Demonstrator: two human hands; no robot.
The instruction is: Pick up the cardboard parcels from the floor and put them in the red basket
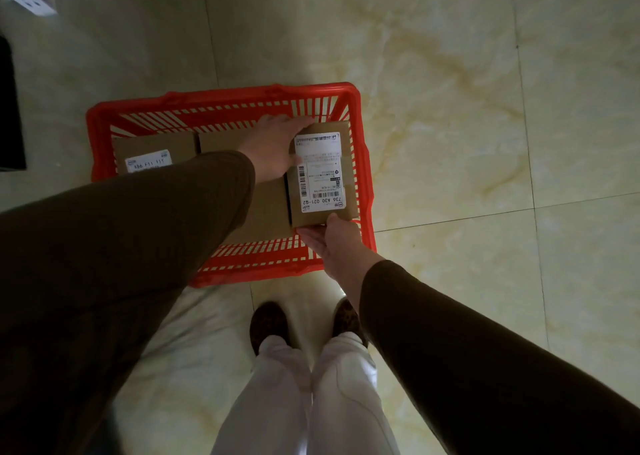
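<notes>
**Labelled parcel held over the basket's right end**

Both hands grip one cardboard parcel point(320, 174) — the left hand point(273, 146) clasps its far left corner, fingers point(298, 122) curled over the top edge, while the right hand point(332, 243) supports the near end from below. The parcel, white shipping label facing up, sits within the right end of the red basket point(104, 122) on the marble floor point(485, 108). Two more parcels lie inside — one labelled point(152, 153) at the left, another plain point(221, 141) beside it.
</notes>
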